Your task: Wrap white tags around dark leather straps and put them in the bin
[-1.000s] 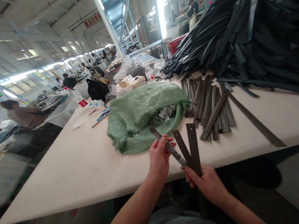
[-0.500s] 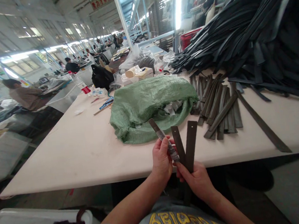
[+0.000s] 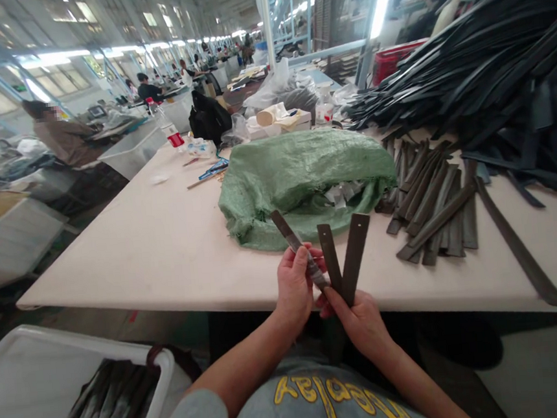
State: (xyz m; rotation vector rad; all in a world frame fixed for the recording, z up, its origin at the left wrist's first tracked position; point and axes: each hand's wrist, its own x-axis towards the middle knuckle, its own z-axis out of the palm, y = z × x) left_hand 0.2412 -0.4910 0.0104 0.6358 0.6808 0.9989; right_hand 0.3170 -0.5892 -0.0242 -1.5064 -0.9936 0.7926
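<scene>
My left hand (image 3: 295, 282) is closed around a dark strip (image 3: 282, 225) whose middle is wrapped in clear plastic film (image 3: 314, 272). My right hand (image 3: 361, 322) is shut on two wider dark brown strips (image 3: 355, 254) that fan out in a V, each with a small hole near its top end. Its thumb and fingertips also reach the lower end of the wrapped strip, so both hands meet there. Just beyond the hands, a green woven sack (image 3: 299, 168) lies on the table, with crumpled clear plastic pieces (image 3: 343, 193) showing in its opening.
Brown strips (image 3: 437, 211) lie piled right of the sack, with one long strip (image 3: 518, 246) apart. A big heap of black strips (image 3: 466, 69) fills the back right. A white bin (image 3: 90, 342) holding wrapped strips stands lower left. A bottle (image 3: 173, 135) and black bag (image 3: 209, 117) sit behind.
The view has swung left and tilted down, so the table things appear shifted right and more of the lower-left bin shows. Both hands keep nearly the same hold on the strips.
</scene>
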